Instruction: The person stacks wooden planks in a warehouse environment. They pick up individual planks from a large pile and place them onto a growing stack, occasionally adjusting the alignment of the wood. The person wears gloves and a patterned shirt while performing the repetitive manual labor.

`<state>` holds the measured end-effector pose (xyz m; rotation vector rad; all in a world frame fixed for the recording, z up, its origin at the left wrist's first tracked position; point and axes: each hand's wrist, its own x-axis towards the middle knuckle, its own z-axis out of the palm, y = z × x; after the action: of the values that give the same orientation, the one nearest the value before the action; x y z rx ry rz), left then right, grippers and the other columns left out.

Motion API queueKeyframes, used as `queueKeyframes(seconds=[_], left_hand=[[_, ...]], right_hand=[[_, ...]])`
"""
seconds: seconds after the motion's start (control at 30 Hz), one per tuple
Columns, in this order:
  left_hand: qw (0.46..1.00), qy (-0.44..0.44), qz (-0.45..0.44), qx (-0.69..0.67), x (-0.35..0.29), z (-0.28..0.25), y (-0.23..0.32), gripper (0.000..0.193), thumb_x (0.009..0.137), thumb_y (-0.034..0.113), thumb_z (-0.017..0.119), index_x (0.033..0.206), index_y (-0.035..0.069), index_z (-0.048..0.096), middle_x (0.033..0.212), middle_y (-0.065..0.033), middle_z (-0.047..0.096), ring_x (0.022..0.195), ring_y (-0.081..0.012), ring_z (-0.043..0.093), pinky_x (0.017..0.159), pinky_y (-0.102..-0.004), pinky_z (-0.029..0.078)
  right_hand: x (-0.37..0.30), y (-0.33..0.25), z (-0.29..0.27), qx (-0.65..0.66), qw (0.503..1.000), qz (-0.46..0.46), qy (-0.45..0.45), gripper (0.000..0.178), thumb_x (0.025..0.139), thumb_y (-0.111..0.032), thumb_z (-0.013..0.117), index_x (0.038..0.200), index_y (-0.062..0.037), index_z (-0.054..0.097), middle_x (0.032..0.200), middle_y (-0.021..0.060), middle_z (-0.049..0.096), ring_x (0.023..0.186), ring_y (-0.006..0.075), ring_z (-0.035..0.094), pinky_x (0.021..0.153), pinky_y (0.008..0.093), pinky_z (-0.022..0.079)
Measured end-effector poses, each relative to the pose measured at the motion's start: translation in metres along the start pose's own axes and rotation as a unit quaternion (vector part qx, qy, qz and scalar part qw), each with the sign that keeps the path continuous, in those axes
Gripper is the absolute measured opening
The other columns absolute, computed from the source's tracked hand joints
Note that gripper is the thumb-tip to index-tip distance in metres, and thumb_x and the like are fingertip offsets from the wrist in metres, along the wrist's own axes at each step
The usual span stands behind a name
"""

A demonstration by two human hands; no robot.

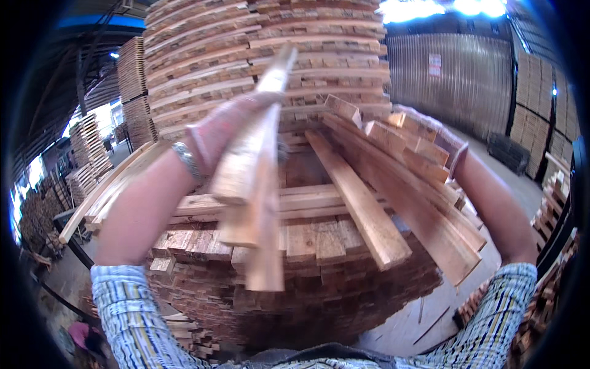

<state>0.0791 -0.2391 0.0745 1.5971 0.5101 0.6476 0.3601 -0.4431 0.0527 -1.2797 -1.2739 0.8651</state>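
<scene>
My left hand (236,117), in a pale glove with a watch at the wrist, is closed over a few wooden strips (241,166). They tilt up and away over the stack, blurred by motion. On the right, my gloved right hand (444,142) wraps the outer side of a bundle of wooden strips (405,147); its fingers are partly hidden behind the wood. Between my hands a single wooden strip (356,200) lies slanting, its near end jutting over the stack of wood (307,240) in front of me. Other strips lie crosswise on that stack.
A tall layered stack of boards (264,61) rises straight ahead. Long strips (117,184) stick out at the left. Corrugated sheeting (452,80) and further stacks (531,92) stand at the back right. At the lower left another person (83,335) is partly visible.
</scene>
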Motion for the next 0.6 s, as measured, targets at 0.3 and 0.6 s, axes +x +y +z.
queueKeyframes(seconds=[0.3,0.6], left_hand=[[0.979,0.028,-0.137,0.146,0.003,-0.153,-0.055,0.031,0.091,0.015,0.065,0.119,0.002,0.066,0.122,-0.0166,0.066,0.086,-0.0205,0.072,0.077,-0.0306,0.061],[0.914,0.102,-0.031,0.392,-0.040,-0.153,-0.018,0.069,0.077,0.035,0.076,0.130,-0.004,0.056,0.120,-0.0193,0.063,0.105,-0.0239,0.063,0.089,-0.0342,0.051]], right_hand=[[0.029,-0.054,0.025,-0.339,0.922,0.119,0.142,0.065,0.096,-0.050,0.057,0.139,-0.0025,0.050,0.131,0.0123,0.058,0.116,0.0217,0.059,0.100,0.0357,0.049],[0.060,-0.033,-0.022,-0.331,0.942,0.019,0.057,0.018,0.092,-0.015,0.063,0.104,-0.0037,0.070,0.096,0.0036,0.064,0.087,0.0135,0.063,0.083,0.0290,0.053]])
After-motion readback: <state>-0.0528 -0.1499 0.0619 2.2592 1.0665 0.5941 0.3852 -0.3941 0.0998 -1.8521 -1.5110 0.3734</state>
